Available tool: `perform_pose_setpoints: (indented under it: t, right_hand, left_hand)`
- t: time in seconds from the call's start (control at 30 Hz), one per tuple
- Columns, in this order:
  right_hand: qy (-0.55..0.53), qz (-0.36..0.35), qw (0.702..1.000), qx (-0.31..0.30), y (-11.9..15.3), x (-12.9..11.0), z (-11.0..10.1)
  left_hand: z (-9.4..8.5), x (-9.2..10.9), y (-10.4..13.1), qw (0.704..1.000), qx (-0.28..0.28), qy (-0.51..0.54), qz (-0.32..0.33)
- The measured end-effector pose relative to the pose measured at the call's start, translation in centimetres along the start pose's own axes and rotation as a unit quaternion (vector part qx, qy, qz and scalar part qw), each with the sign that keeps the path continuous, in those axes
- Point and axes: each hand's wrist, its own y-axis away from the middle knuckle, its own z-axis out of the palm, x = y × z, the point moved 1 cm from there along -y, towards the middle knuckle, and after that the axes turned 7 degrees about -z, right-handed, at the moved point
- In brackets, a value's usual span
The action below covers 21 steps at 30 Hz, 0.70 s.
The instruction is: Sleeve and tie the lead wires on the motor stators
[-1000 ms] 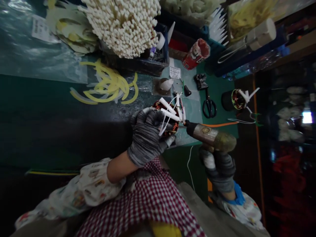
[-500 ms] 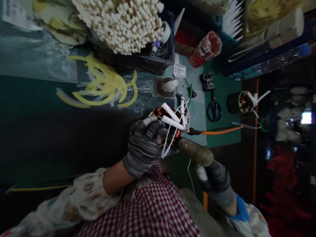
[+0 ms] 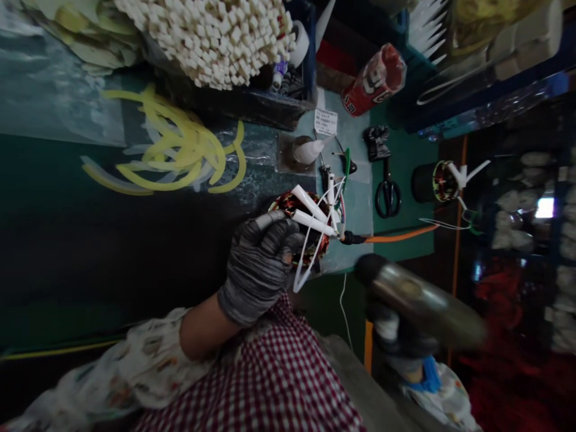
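Observation:
A motor stator (image 3: 290, 203) with copper windings lies at the front edge of the bench. White sleeves (image 3: 310, 221) and thin wires stick out of it, and a black-and-orange cable leads off to its right. My left hand (image 3: 256, 270), in a grey striped glove, has its fingers curled round the stator's near left side. In my gloved right hand (image 3: 398, 336) is a mallet (image 3: 418, 294), blurred by motion, its dark end towards the stator but apart from it. The fingers of the right hand are partly hidden and smeared.
Yellow curved strips (image 3: 180, 153) lie at the left. Behind stand a bundle of pale sticks (image 3: 216, 42), a red can (image 3: 373, 81) and a white-tipped bottle (image 3: 308, 151). Black scissors (image 3: 387, 195) and another stator (image 3: 443, 181) are to the right.
My right hand has swung the mallet away from the stator, back to the right and down. The left hand keeps its grip on the stator. The whole view has shifted slightly.

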Motion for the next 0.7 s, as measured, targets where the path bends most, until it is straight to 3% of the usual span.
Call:
perform_pose_setpoints:
  t: [0.23, 0.4, 0.57, 0.7]
  right_hand:
    - [0.045, -0.038, 0.982, 0.182, -2.5, -1.4, 0.4]
    - [0.036, -0.057, 0.99, 0.123, -3.4, -1.6, -0.2]
    - [0.088, -0.079, 0.978, 0.172, -4.5, -1.7, -0.1]
    - [0.051, -0.062, 0.991, 0.106, -3.9, -1.0, 0.5]
  left_hand:
    - [-0.6, 0.0, -0.5, 0.995, -0.08, 0.029, -0.059]
    - [-0.9, -0.1, -0.7, 0.997, -0.066, 0.029, -0.034]
    - [-0.5, -0.2, -0.6, 0.995, -0.044, 0.081, -0.033]
    - [-0.3, -0.4, -0.9, 0.991, -0.001, 0.131, -0.003]
